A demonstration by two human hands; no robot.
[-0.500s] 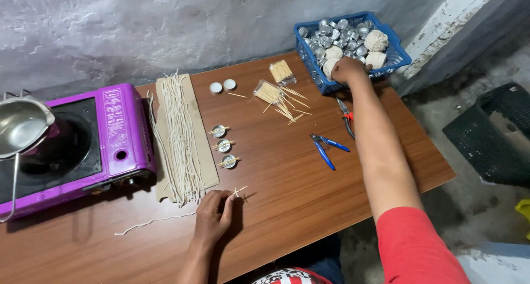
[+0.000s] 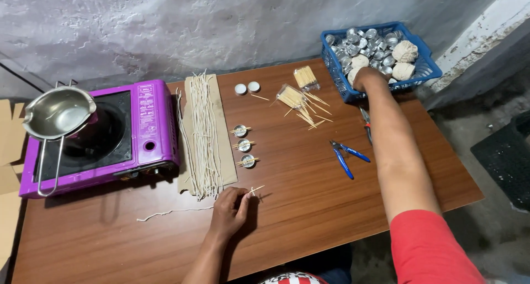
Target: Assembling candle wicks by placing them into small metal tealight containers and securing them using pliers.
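Observation:
My left hand (image 2: 229, 209) rests on the wooden table (image 2: 309, 206) near its front edge, fingers pinched on a white wick string (image 2: 176, 211) with small wooden sticks (image 2: 255, 190) at its end. My right hand (image 2: 367, 78) reaches into the blue basket (image 2: 425, 74) at the back right, among several small metal cups (image 2: 361, 41) and balls of white string (image 2: 404, 51). Whether it grips anything is hidden. Three metal cups with sticks across them (image 2: 244, 146) stand in a column at the table's middle.
A purple portable stove (image 2: 141, 132) with a steel pouring pot (image 2: 55, 115) sits at the left. Cut wicks lie on a cardboard strip (image 2: 203, 135). Stick bundles (image 2: 298, 96), two white discs (image 2: 247, 88), blue pliers (image 2: 345, 154) and red-handled scissors (image 2: 365, 121) lie around.
My right hand has gone a little deeper into the blue basket. My left hand stays on the wick and sticks.

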